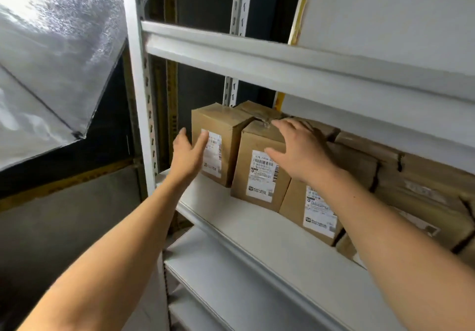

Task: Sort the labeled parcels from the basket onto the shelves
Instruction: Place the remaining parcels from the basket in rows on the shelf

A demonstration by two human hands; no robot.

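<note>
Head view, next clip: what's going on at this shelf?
A person is arranging brown labeled parcels on a grey metal shelf. The left hand is open beside the leftmost parcel, fingers near its label. The right hand is open and spread over the second parcel; whether it actually touches cannot be told. More parcels stand in a row to the right, labels facing out. Neither hand carries anything, and the basket is out of view.

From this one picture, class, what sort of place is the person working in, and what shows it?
Probably a parcel storeroom or sorting depot: grey slotted metal shelving, a row of brown cardboard parcels with barcode shipping labels, and both hands, left hand and right hand, open at them.
</note>
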